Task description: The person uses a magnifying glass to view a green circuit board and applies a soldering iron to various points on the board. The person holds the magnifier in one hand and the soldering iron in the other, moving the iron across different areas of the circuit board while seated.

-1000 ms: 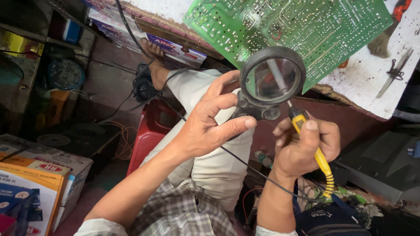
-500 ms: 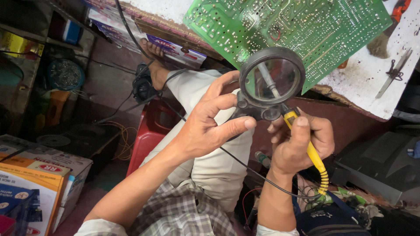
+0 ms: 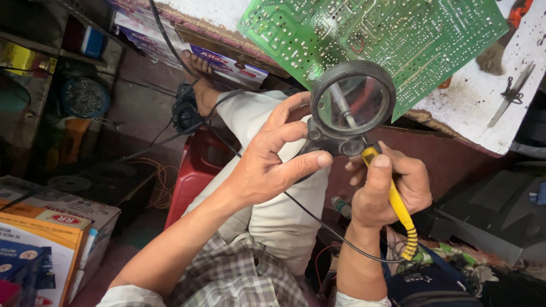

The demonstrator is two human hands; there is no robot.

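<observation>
Since a moment ago my right hand [image 3: 389, 190] has slid a little further up the yellow soldering iron [image 3: 398, 206], and my thumb now lies flat along its upper grip instead of curling beside it; my left hand [image 3: 273, 162] has stayed where it was. On the right, my fingers [image 3: 372, 176] are wrapped tight around the yellow handle, pinching it between thumb and curled knuckles, with the ribbed end and its black cord [image 3: 335, 233] trailing down toward my lap. The metal tip runs up behind the magnifying glass [image 3: 352, 105] and shows enlarged through the lens. On the left, my fingers [image 3: 304, 162] are half spread: thumb and forefinger close on the black base of the magnifier just below the round frame, the others arched loosely above it.

Lens and iron tip sit together just in front of the lower edge of the green circuit board [image 3: 375, 34], which lies solder side up on the white, stained tabletop [image 3: 472, 108] and overhangs its edge. Tweezers [image 3: 509, 96] lie well to the right on that surface. Below my hands are my light trousers, a red plastic stool [image 3: 190, 176] and, far left on the floor, cardboard boxes [image 3: 51, 227].
</observation>
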